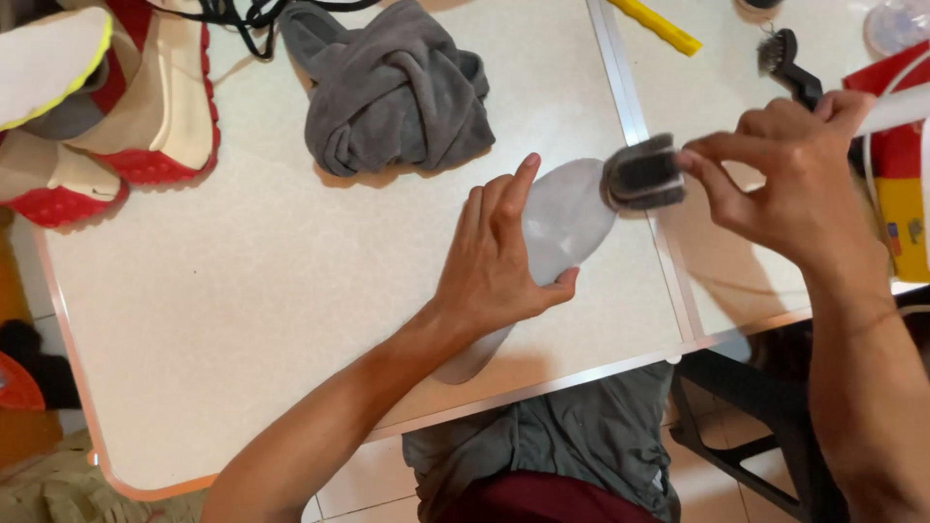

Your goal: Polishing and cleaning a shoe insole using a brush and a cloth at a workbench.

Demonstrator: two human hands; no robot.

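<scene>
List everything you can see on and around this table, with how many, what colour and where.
pale grey shoe insole: one, table middle, under left hand
dark bristle brush: one, grey-black, at insole's tip
crumpled grey cloth: one, table top middle
red-and-cream sneakers: two, top left corner
yellow flat stick: one, top right
black handled brush: one, top right
white folding table: one, metal-edged
left hand: pressing on insole
right hand: pinching bristle brush
</scene>
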